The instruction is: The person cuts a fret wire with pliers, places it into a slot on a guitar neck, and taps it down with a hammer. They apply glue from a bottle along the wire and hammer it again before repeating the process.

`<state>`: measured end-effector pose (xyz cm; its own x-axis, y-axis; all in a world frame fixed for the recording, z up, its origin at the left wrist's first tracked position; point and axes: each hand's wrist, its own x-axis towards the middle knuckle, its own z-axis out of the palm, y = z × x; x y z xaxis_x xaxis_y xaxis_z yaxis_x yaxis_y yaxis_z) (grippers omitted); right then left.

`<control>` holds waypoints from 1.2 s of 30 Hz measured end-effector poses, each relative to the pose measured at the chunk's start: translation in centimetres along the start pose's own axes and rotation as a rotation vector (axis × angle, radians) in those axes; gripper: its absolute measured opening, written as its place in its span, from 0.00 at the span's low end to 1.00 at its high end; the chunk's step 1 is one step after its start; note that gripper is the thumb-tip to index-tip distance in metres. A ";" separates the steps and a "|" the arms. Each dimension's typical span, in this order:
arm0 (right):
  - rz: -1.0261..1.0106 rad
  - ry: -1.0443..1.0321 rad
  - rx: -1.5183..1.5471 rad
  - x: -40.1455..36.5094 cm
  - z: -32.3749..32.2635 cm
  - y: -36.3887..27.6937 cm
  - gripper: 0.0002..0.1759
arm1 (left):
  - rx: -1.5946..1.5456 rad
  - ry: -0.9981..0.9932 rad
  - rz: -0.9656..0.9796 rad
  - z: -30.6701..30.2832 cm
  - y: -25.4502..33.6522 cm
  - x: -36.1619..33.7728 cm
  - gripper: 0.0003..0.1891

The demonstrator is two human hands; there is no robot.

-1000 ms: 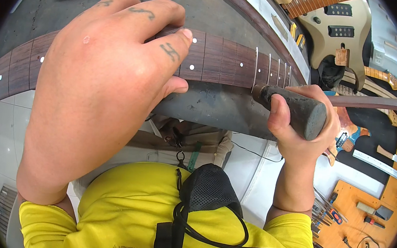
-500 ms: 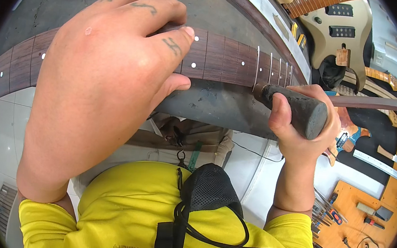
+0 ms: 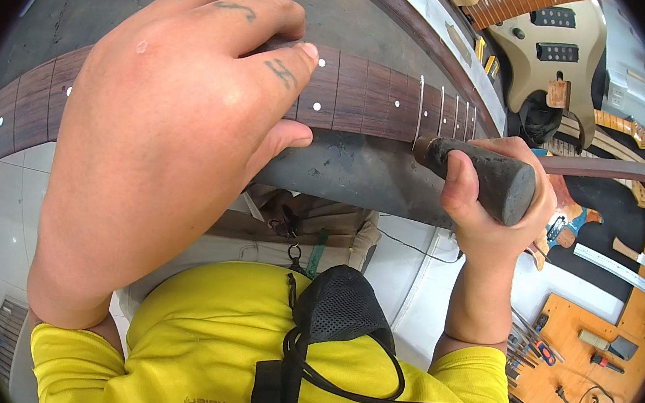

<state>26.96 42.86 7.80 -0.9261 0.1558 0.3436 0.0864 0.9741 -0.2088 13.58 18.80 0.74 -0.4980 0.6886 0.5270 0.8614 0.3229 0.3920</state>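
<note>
The left hand (image 3: 167,134) pins the fretboard (image 3: 362,94) to the dark worktop (image 3: 341,168), with its fingers laid flat across the wood and its thumb at the near edge. The right hand (image 3: 490,216) keeps its fingers clenched on the tool handle (image 3: 478,173). The tool's tip, at the fretboard's near edge, has crept slightly rightward since a second ago.
</note>
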 end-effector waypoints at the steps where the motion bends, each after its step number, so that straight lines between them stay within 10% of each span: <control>1: 0.010 -0.004 0.005 0.0 0.0 0.0 0.18 | 0.010 0.005 0.009 0.0 -0.1 0.0 0.24; 27: 0.034 0.002 0.017 0.3 0.1 -0.2 0.18 | 0.064 0.011 0.001 0.4 -0.2 -0.5 0.24; 29: 0.028 0.007 0.011 0.3 0.1 -0.2 0.18 | 0.075 0.231 0.161 1.2 -0.8 -0.8 0.24; 36: 0.035 0.012 0.015 0.0 0.1 -0.2 0.17 | 0.126 -0.001 0.021 0.0 0.1 -0.4 0.24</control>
<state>26.85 42.70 7.73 -0.9183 0.1918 0.3464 0.1131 0.9654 -0.2347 13.88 18.53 0.56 -0.4793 0.6969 0.5334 0.8776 0.3873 0.2825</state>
